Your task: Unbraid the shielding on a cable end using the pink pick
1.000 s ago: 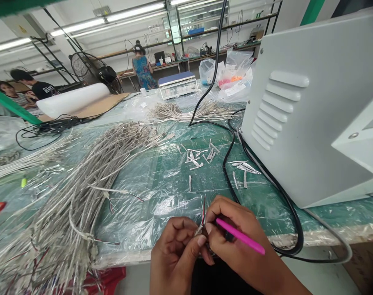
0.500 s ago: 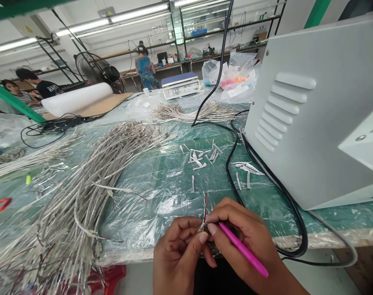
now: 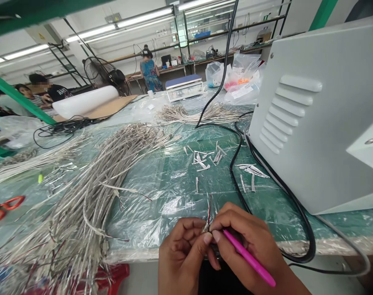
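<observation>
At the lower centre of the frame, a worker's two hands meet over the table edge (image 3: 297, 246). The left hand (image 3: 182, 250) pinches the end of a cable (image 3: 207, 226) between thumb and forefinger. The right hand (image 3: 251, 241) presses its own thumb and fingertip to the same spot, with a pink tool (image 3: 249, 258) gripped slantwise in its fingers. Thin red and dark wires (image 3: 209, 207) stand up from the pinch. Over the last second little has changed: both hands have stayed closed on that one cable end, sliding only slightly right and down in the frame. The tool has tipped to a steeper slant, and the wires poke up as before, so the same end looks to be the one under the fingers. A thick bundle (image 3: 91, 192) of silvery cables sprawls across the left half of the plastic-covered table. Foil scraps (image 3: 205, 157) lie scattered at centre, well apart from the hands. A black cord (image 3: 235, 180) snakes past them beside a grey box (image 3: 321, 114) filling the right. Orange scissors (image 3: 5, 207) lie at the left edge, now more in view as the camera has swung. At upper centre, a person (image 3: 149, 71) stands at a far bench.
</observation>
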The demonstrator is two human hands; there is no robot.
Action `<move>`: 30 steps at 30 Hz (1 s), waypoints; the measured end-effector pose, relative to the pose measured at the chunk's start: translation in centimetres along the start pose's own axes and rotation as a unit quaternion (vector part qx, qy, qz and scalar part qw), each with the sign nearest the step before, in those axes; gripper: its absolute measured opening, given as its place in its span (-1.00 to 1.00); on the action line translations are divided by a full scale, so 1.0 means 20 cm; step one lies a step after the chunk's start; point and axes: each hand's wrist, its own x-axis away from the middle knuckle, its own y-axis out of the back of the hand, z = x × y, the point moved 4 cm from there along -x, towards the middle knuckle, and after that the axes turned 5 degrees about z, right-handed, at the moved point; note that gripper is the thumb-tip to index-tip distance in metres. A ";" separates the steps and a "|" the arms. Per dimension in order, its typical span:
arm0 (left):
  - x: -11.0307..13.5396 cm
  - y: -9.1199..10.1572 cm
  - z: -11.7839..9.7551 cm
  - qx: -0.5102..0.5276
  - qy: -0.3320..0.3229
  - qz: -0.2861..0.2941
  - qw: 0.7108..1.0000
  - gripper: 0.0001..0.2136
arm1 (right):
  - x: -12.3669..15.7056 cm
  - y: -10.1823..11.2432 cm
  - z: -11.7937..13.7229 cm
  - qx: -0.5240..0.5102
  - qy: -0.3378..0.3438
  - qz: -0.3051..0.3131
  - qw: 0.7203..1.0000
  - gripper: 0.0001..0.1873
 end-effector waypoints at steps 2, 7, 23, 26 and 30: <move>0.00 0.00 0.00 0.011 -0.001 0.009 1.000 -0.85 | 0.00 0.00 0.00 -0.001 0.000 -0.003 1.000 -0.89; 0.00 0.00 0.00 0.005 -0.005 0.017 1.000 -0.86 | 0.02 0.04 -0.01 0.042 0.003 -0.084 0.996 -0.89; 0.00 0.00 0.00 -0.022 -0.035 0.016 0.999 -0.84 | 0.03 0.05 0.00 -0.064 0.092 -0.063 0.992 -0.68; 0.00 0.00 -0.01 -0.030 -0.041 0.011 0.999 -0.85 | 0.03 0.05 0.00 -0.066 0.087 -0.059 0.992 -0.68; 0.00 0.00 0.00 -0.031 -0.040 0.010 0.999 -0.85 | 0.03 0.05 -0.01 -0.072 0.075 -0.062 0.993 -0.67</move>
